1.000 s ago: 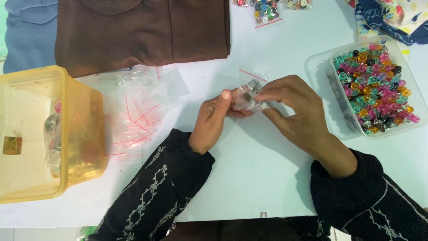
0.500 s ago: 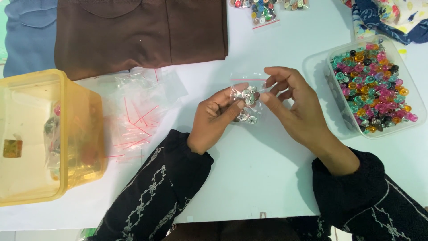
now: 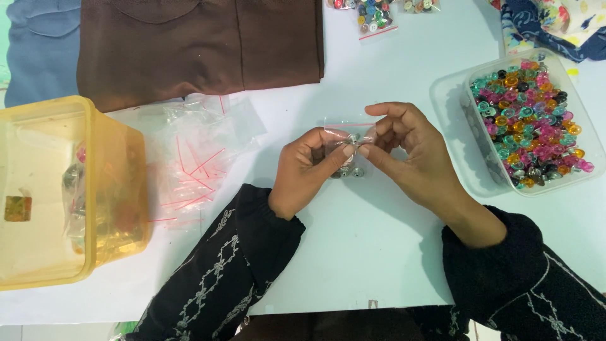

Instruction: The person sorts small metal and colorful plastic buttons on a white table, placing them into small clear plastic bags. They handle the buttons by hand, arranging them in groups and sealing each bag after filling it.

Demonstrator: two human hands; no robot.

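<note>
My left hand [image 3: 307, 170] and my right hand [image 3: 407, 151] meet over the white table [image 3: 366, 240], both pinching a small clear zip bag [image 3: 348, 148] with a red seal line. Several dark and silvery buttons sit inside the bag. The fingertips of both hands press on its upper part. Both arms wear black sleeves with pale embroidery.
A clear tub of colourful buttons [image 3: 529, 123] stands at the right. A pile of empty clear zip bags [image 3: 196, 158] lies left of my hands, beside a yellow plastic box [image 3: 60, 189]. Brown cloth [image 3: 196, 47] and blue cloth [image 3: 41, 50] lie at the back, with filled button bags [image 3: 372, 16].
The bag has turned more upright between my fingers, and both hands have shifted slightly down and closer together along its top edge.
</note>
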